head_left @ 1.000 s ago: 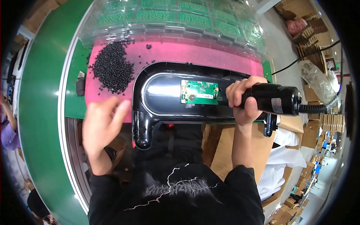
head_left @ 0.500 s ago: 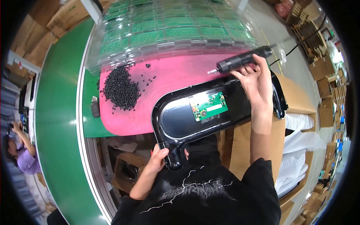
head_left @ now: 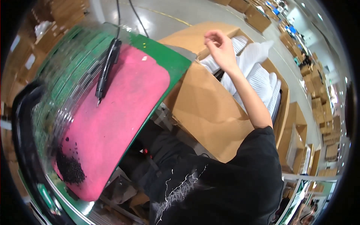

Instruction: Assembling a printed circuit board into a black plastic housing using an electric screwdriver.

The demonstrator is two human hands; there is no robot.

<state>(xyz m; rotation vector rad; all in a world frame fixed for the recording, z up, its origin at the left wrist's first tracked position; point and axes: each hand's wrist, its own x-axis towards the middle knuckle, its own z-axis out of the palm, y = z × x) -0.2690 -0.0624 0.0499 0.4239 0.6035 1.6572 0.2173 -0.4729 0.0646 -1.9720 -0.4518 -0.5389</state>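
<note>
My right hand [head_left: 222, 48] reaches out over an open cardboard box [head_left: 210, 108] at my right, above the white foam sheets [head_left: 258, 77] stacked inside. Its fingers are loosely bent and nothing shows in them. My left hand is out of view. A black electric screwdriver [head_left: 106, 69] lies by itself on the pink mat [head_left: 120, 112], tip pointing toward me, its cable running off the far edge. A long black glossy panel [head_left: 20, 131] curves along the left rim of the picture.
A pile of small black screws [head_left: 69, 170] sits at the near end of the mat. Clear plastic trays of green circuit boards [head_left: 63, 82] lie left of the mat. More cardboard boxes [head_left: 300, 127] stand to the right and on the floor behind.
My right hand has let go of the screwdriver, which now lies on the mat, and swung right over the box. My head turned right, so the panel slid to the left rim and my left hand left the view.
</note>
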